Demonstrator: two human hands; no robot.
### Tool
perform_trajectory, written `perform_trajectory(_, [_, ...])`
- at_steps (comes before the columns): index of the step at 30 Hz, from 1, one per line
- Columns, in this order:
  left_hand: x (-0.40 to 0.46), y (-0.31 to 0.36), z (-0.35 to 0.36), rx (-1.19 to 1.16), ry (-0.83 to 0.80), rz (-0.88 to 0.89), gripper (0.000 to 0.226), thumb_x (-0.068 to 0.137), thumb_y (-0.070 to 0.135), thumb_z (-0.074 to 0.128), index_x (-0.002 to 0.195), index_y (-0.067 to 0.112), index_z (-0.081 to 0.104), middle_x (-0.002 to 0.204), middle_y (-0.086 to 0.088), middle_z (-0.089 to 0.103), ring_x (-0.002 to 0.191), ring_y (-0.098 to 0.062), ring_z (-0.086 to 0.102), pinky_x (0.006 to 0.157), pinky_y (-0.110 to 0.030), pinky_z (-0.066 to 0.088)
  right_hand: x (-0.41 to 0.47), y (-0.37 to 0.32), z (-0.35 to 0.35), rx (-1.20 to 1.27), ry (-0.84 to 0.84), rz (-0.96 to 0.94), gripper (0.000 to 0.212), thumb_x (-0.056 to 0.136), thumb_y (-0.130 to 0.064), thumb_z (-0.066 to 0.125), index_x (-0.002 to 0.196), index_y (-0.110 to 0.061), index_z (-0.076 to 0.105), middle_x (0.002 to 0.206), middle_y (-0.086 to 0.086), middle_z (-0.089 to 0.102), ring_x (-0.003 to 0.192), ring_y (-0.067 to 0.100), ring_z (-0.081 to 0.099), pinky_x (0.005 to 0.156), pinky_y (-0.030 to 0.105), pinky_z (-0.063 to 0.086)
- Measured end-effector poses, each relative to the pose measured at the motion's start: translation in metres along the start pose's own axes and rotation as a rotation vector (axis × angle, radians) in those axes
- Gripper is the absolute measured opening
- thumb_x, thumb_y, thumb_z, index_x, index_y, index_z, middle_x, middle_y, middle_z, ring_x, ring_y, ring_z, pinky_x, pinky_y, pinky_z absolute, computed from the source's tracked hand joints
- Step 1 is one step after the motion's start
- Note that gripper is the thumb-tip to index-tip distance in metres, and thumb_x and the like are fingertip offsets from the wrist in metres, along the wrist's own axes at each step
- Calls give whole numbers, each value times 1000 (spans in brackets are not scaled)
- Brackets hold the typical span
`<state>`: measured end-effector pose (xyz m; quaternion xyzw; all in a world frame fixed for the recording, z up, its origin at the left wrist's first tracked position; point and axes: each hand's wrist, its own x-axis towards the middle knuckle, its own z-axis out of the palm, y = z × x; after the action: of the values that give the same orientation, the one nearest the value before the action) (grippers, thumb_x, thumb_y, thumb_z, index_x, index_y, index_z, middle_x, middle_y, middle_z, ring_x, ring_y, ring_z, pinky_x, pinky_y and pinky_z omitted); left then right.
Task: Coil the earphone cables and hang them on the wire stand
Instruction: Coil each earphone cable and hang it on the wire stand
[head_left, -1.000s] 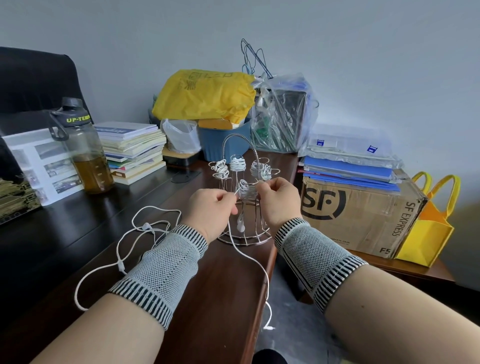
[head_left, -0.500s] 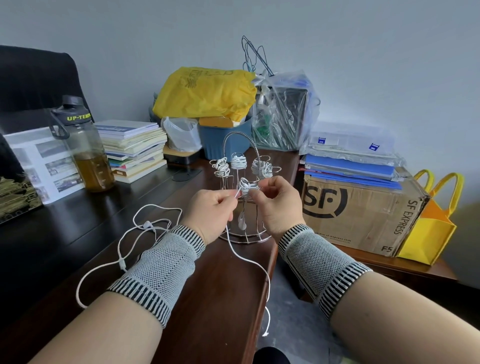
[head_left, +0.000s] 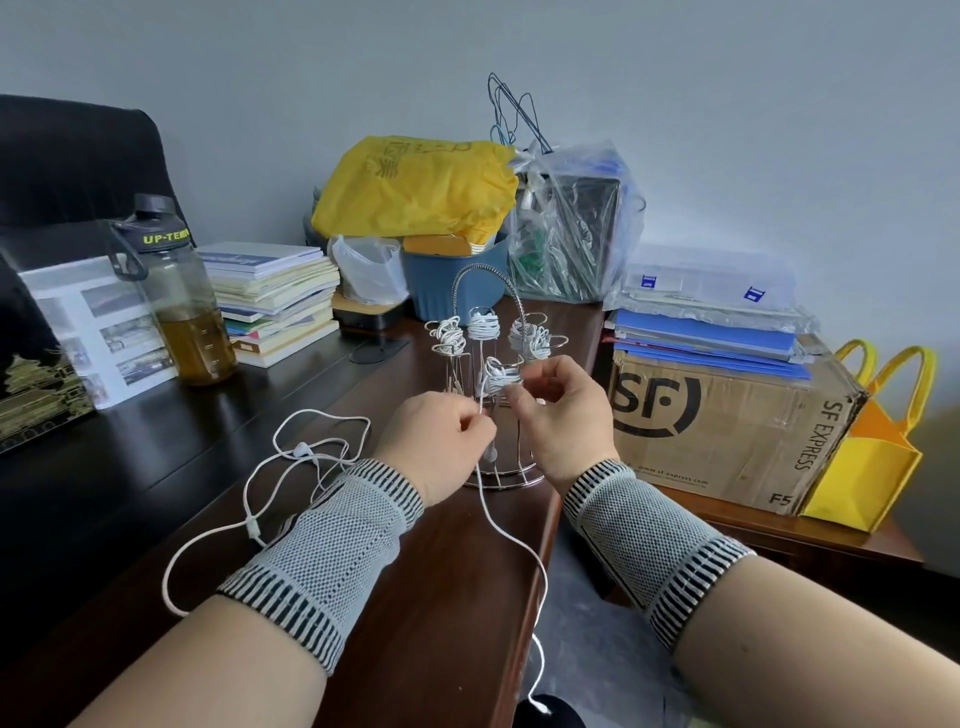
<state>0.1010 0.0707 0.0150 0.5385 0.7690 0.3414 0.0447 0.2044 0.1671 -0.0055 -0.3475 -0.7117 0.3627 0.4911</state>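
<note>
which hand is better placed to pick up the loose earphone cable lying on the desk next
Left, probably. The loose earphone cable lies on the desk beside the left hand. The right hand is at the wire stand, on the far side of it.

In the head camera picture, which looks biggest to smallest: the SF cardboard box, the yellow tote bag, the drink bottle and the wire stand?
1. SF cardboard box, clearly largest.
2. Yellow tote bag.
3. Drink bottle and wire stand: these look alike in height, and they sit at different distances from the camera, so I won't rank them.
</note>
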Motion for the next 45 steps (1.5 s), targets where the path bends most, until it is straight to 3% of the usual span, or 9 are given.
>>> perform_trajectory(4, [-2,3,-2,210,49,115,35,87,26,55,56,19,42,69,4,46,63,-14,47,61,-31,38,-8,2,2,-161,30,-287,16,81,-9,69,86,-23,63,96,-4,50,89,11,53,78,25,45])
perform_trajectory(8, [-5,9,-5,340,30,205,20,84,25,56,71,23,41,80,5,47,73,-17,48,63,-28,33,-13,6,4,-258,-2,-514,29,73,2,61,95,-15,72,95,5,54,92,27,53,76,32,46])
perform_trajectory(13, [-8,8,-10,277,14,143,8,85,18,56,80,24,51,76,9,54,75,-17,52,67,-30,41,-9,12,4,-251,45,-482,14,77,-10,71,90,-14,73,93,0,51,91,23,54,81,27,42])
perform_trajectory(16, [-5,1,-17,194,72,-29,10,87,19,57,79,22,60,76,7,67,75,-16,62,70,-31,50,-12,11,1,-194,19,-408,8,83,-16,71,91,-14,72,95,-6,49,89,4,51,82,18,41])
perform_trajectory(19, [-2,-10,-24,-260,53,-239,17,93,13,57,78,17,62,67,3,70,60,-10,67,59,-25,52,-12,9,0,-135,0,-327,7,88,-21,66,88,-15,70,96,-6,51,86,0,51,80,22,47])
perform_trajectory(22, [-5,-9,-30,-817,-43,-342,12,95,10,59,85,8,66,60,2,57,45,-7,47,49,-18,40,-10,6,0,-73,11,-202,10,88,-21,66,79,-24,64,96,-4,55,89,6,54,84,26,47])
perform_trajectory(25, [-4,3,-30,-986,-73,-289,13,95,14,59,89,5,67,57,5,42,46,-5,32,50,-17,32,-10,1,2,29,28,-68,23,88,-20,66,69,-30,59,93,-6,56,85,3,54,81,17,40])
perform_trajectory(35, [29,26,-10,-537,205,-316,35,95,31,55,67,19,70,44,10,53,49,-11,46,52,-23,34,3,0,5,201,18,152,25,91,-23,56,67,-15,58,60,-7,48,57,10,42,64,31,36])
perform_trajectory(45, [32,23,2,-391,158,-405,40,96,28,49,67,14,72,47,4,63,56,-11,55,53,-24,39,15,-13,3,104,4,235,36,95,-24,47,78,2,65,64,5,58,59,14,48,62,30,41])
